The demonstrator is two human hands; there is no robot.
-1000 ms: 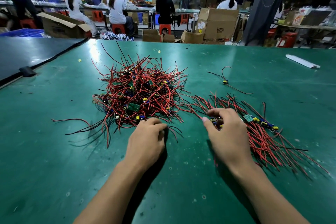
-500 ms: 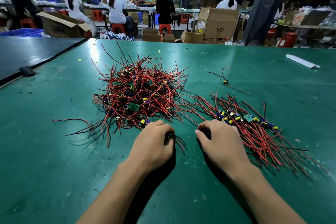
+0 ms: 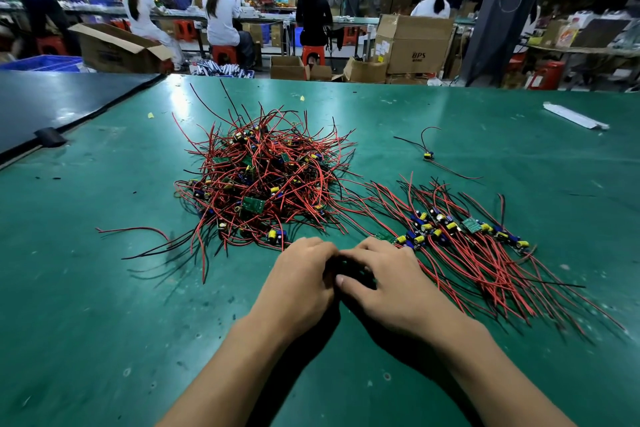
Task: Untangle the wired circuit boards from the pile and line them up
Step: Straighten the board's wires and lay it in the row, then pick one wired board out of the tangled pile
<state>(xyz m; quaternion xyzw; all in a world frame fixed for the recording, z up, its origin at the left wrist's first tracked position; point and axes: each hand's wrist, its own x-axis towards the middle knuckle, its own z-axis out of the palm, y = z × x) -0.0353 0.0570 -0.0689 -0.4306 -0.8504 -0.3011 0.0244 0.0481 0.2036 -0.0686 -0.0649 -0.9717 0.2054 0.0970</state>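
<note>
My left hand (image 3: 300, 284) and right hand (image 3: 394, 288) touch, apparently curled (between pile (image 3: 263, 184) and row (image 3: 460, 239)); each grip's state I cannot tell.

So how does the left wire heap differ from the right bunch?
The left heap is a tangled mound, wires pointing every way; the right bunch lies flat, wires roughly parallel. Boards are scattered through the left heap but sit in a row in the right bunch. Both have red and black wires.
</note>
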